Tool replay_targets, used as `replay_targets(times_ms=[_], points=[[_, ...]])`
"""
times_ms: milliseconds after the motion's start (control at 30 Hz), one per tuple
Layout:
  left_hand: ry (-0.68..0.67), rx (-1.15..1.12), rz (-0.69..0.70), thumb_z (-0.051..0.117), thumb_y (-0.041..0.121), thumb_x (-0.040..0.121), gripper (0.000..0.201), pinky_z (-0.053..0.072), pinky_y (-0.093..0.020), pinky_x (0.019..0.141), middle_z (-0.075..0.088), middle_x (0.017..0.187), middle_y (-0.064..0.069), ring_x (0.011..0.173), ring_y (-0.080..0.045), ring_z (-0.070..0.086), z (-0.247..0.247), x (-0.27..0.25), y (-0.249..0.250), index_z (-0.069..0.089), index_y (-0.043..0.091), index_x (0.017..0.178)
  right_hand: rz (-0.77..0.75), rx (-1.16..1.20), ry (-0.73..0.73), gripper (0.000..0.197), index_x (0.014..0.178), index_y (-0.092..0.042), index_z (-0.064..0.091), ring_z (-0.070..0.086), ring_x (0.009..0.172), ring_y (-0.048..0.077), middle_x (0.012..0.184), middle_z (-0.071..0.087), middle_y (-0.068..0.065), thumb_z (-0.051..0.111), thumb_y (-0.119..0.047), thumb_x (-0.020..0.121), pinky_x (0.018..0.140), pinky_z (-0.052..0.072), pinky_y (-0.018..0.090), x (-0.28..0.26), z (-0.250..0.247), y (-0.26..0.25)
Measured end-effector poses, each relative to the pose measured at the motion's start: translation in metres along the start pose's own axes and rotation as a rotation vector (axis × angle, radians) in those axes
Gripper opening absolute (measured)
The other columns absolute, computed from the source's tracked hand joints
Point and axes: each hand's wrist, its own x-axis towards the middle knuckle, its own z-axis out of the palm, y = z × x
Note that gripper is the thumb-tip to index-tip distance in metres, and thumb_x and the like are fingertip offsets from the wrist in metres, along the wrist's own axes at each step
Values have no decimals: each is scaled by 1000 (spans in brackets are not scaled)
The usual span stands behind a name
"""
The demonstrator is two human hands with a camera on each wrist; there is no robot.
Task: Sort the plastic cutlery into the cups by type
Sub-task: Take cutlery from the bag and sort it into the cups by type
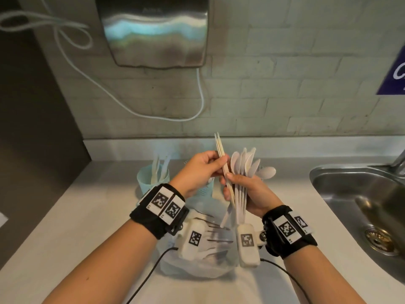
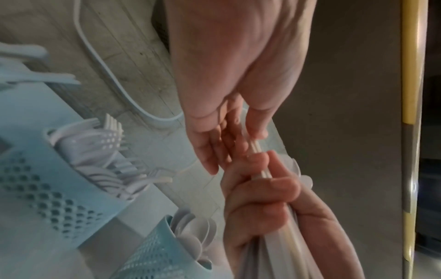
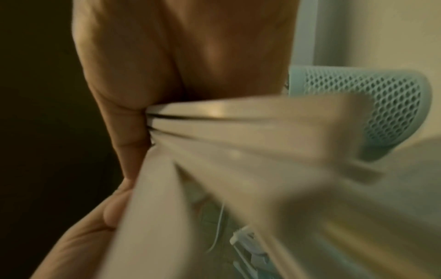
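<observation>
My right hand point(image 1: 241, 189) grips a fanned bundle of white plastic spoons point(image 1: 246, 163) by the handles point(image 3: 238, 132), bowls up. My left hand point(image 1: 215, 165) pinches two thin cream cutlery pieces point(image 1: 221, 152) between thumb and fingers point(image 2: 259, 130). They show edge-on at the left of the bundle, and their type is unclear. Their lower ends run under the right thumb point(image 1: 230, 175). Behind the hands stand light blue perforated cups: one point(image 1: 145, 183) holds several upright pieces, one point(image 2: 47, 169) holds forks point(image 2: 109, 128), another point(image 2: 152, 253) holds spoons point(image 2: 193, 237).
A clear plastic bag point(image 1: 197, 262) with more cutlery lies on the pale counter point(image 1: 87, 216) under my wrists. A steel sink point(image 1: 350, 189) and a tap point(image 1: 398, 161) are at the right. A hand dryer point(image 1: 153, 29) and its cable point(image 1: 131, 106) hang on the tiled wall.
</observation>
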Motion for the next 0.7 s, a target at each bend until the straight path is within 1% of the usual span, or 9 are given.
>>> replay_targets(times_ms=[67, 133, 300, 400, 500, 567, 633, 700], points=[[37, -11, -7, 44, 11, 97, 14, 52, -19, 59, 62, 66, -1, 48, -10, 56, -8, -5, 3, 58, 10, 93, -3, -33, -4, 15, 103, -6, 59, 60, 49, 17, 73, 61, 9, 52, -7, 89, 49, 51, 25, 5, 7, 3], [71, 10, -14, 43, 14, 99, 15, 51, -21, 59, 59, 67, -2, 50, -11, 55, -14, -10, 5, 57, 13, 94, 5, -69, -12, 17, 106, -4, 58, 60, 50, 16, 75, 61, 8, 52, -7, 90, 49, 51, 24, 10, 14, 5], [165, 5, -12, 38, 17, 101, 19, 47, -33, 64, 52, 64, -2, 53, -18, 50, -26, -16, 4, 56, 15, 94, 32, -151, -8, 31, 119, 6, 55, 61, 56, 18, 80, 62, 10, 53, -9, 92, 52, 52, 24, 21, 29, 10], [216, -11, -7, 36, 17, 101, 21, 46, -31, 61, 52, 67, -5, 52, -18, 49, -31, -19, 6, 55, 16, 92, 26, -174, -9, 30, 120, 4, 55, 60, 57, 19, 80, 62, 11, 52, -8, 93, 52, 52, 24, 24, 37, 11], [255, -15, 12, 35, 18, 101, 22, 45, -29, 57, 54, 73, -7, 53, -17, 49, -34, -21, 8, 54, 16, 91, 23, -204, -10, 27, 119, -2, 57, 60, 57, 19, 80, 64, 10, 52, -7, 93, 51, 52, 24, 25, 43, 10], [300, -51, 31, 33, 18, 102, 22, 47, -29, 56, 55, 76, -7, 57, -18, 52, -37, -21, 10, 53, 15, 91, 27, -242, 1, 22, 114, -5, 60, 61, 57, 20, 81, 66, 9, 53, -9, 93, 50, 51, 24, 25, 46, 9], [358, -114, 67, 31, 17, 102, 22, 49, -28, 61, 58, 76, -6, 64, -18, 58, -43, -19, 13, 51, 15, 91, 37, -284, 14, 16, 107, -9, 62, 61, 56, 20, 82, 67, 9, 55, -11, 92, 49, 49, 24, 24, 47, 9], [397, -179, 115, 29, 15, 103, 22, 51, -32, 70, 58, 70, -5, 64, -17, 61, -51, -17, 18, 48, 15, 92, 54, -314, 30, 13, 101, -10, 64, 61, 55, 19, 84, 68, 8, 56, -13, 92, 49, 49, 24, 23, 47, 10]])
